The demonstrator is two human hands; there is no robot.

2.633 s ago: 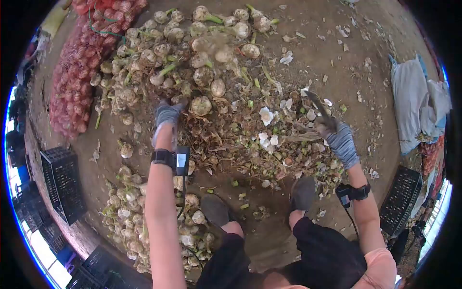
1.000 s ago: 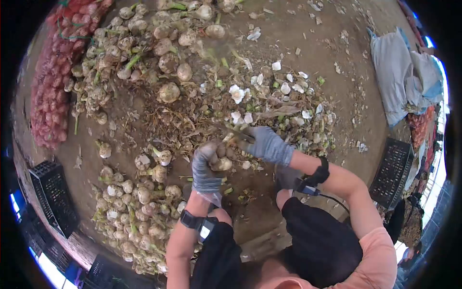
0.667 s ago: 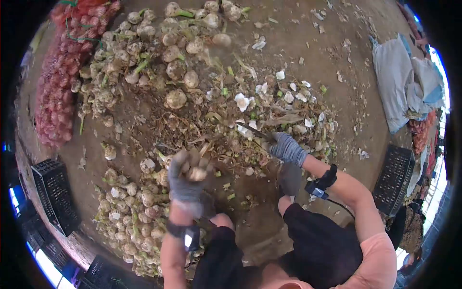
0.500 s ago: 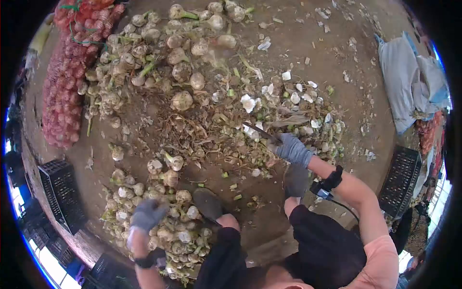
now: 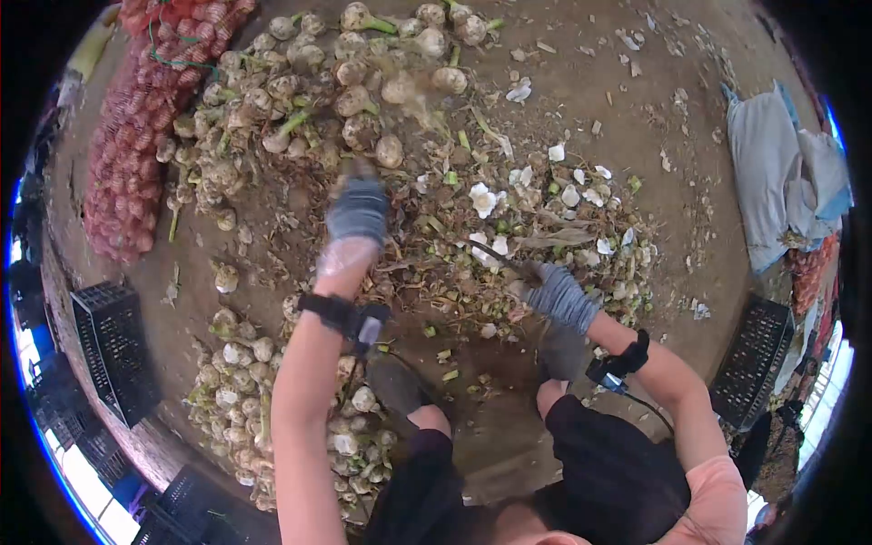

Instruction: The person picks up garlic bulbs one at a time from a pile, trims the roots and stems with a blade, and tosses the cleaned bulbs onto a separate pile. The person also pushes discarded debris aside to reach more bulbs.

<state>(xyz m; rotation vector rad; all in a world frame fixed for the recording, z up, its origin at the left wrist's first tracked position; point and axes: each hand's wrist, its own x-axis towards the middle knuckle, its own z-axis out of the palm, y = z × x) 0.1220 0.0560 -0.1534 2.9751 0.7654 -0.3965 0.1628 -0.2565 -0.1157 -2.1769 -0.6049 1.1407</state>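
Note:
My right hand (image 5: 560,298), in a grey glove, is closed around a knife (image 5: 495,255), its dark blade pointing up and left over the scraps. My left hand (image 5: 358,213), also gloved, reaches out to the lower edge of the far garlic pile (image 5: 272,109). Its fingers are smeared by motion and cover the spot where a single bulb lay; whether they grip it cannot be made out. Just beyond them lies a garlic bulb (image 5: 390,151). By my left foot, partly behind my left forearm, is a heap of trimmed garlic (image 5: 238,400).
Dry skins and cut stem pieces (image 5: 436,295) litter the dirt floor ahead of my feet. Red net sacks of garlic (image 5: 127,173) lie at the left. Black crates (image 5: 113,354) stand left, another crate (image 5: 752,363) right. A white sack (image 5: 767,163) is at the far right.
My left hand has moved from above the near garlic heap up to the far pile's edge. The right hand keeps the knife in nearly the same place. The view has shifted slightly.

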